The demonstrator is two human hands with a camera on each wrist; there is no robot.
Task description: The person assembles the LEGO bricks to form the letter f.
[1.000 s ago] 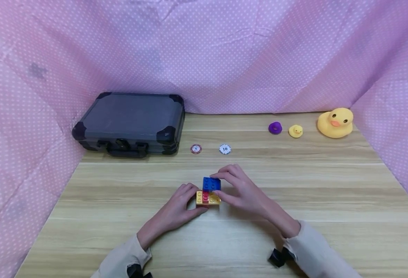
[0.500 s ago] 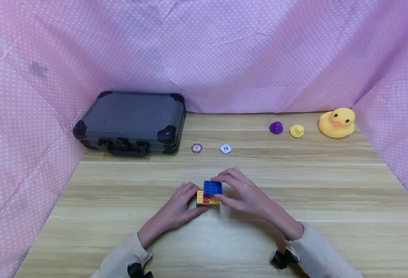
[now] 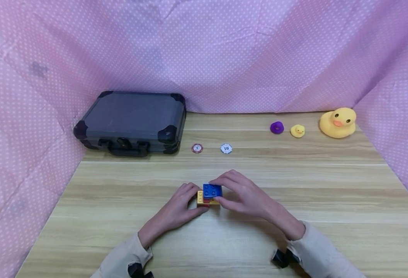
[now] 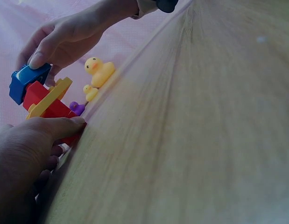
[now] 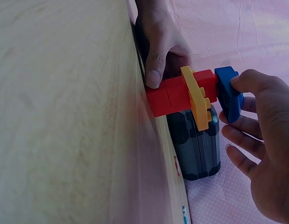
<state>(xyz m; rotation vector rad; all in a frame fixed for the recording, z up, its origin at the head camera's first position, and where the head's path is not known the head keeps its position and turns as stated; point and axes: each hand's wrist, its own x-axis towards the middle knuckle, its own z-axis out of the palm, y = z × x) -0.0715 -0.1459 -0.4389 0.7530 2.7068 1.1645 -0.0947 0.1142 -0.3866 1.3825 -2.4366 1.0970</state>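
Note:
A small stack of toy building blocks stands on the table, with red blocks (image 5: 170,97) at its base. Across them lies a flat yellow block (image 5: 196,99), and another red block (image 4: 36,94) rises above that. My left hand (image 3: 177,206) grips the base, its thumb along the near side and the other fingers partly hidden behind. A blue block (image 3: 211,190) with studs on top sits right at the top of the upper red block. My right hand (image 3: 243,193) pinches this blue block between thumb and fingers from the right.
A grey case (image 3: 134,116) with black corners stands at the back left. Two poker chips, one red (image 3: 197,148) and one white (image 3: 226,148), lie beyond the stack. Purple (image 3: 277,127), small yellow (image 3: 297,131) and large yellow (image 3: 337,122) rubber ducks line the back right.
My right hand has brought the blue block a little toward me, over the upper red block, covering more of it in the head view. The left hand keeps its hold on the base.

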